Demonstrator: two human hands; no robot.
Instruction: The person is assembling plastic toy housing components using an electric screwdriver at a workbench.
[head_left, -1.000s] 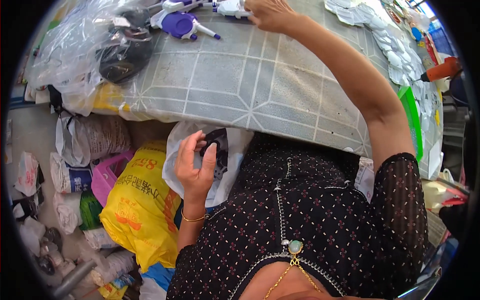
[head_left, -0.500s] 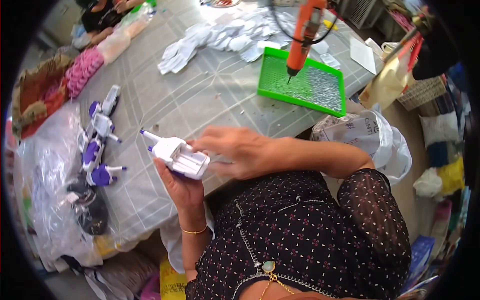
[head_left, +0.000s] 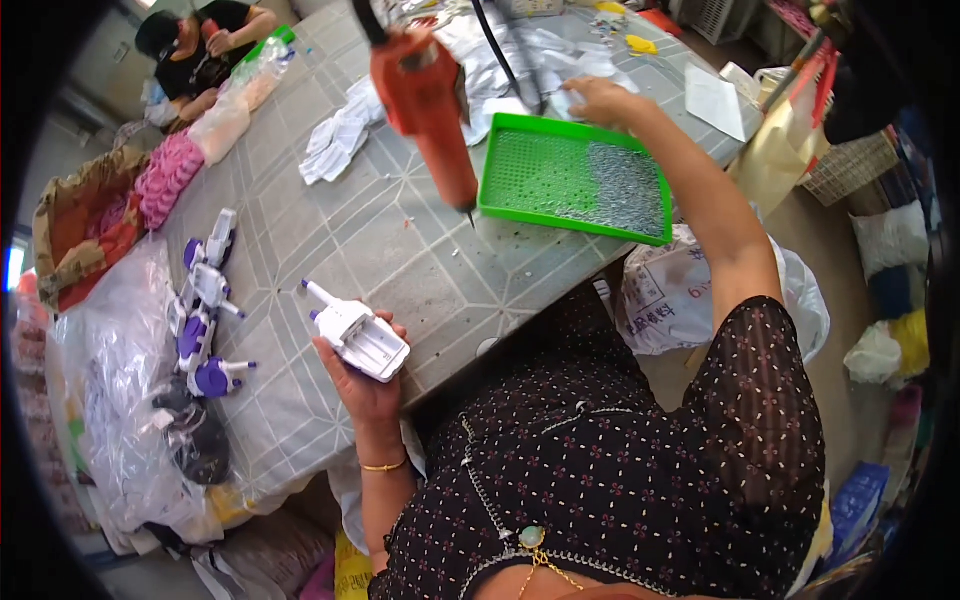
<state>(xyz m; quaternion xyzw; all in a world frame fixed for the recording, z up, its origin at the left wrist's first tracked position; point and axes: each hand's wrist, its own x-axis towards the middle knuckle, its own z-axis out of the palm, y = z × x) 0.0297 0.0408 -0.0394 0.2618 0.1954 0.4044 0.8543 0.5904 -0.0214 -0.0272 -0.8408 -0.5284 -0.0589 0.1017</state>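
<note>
My left hand is closed around a white plastic device with purple trim and a short antenna-like stub. An uncovered battery bay on it faces up. Beyond the far edge of a green tray, my right hand reaches to the pile of thin white plastic pieces, its fingers apart and nothing plainly in them. Small silvery screws fill the tray's right part. Left of the tray hangs an orange electric screwdriver, its bit pointing down.
Several white and purple devices lie in a row at the left, beside clear plastic bags. Across the table a co-worker sits near pink items. A white sack stands below the table's right edge.
My right hand has left the device and stretched out past the tray to the white pieces. The hanging screwdriver has swung left. My left hand still holds the device.
</note>
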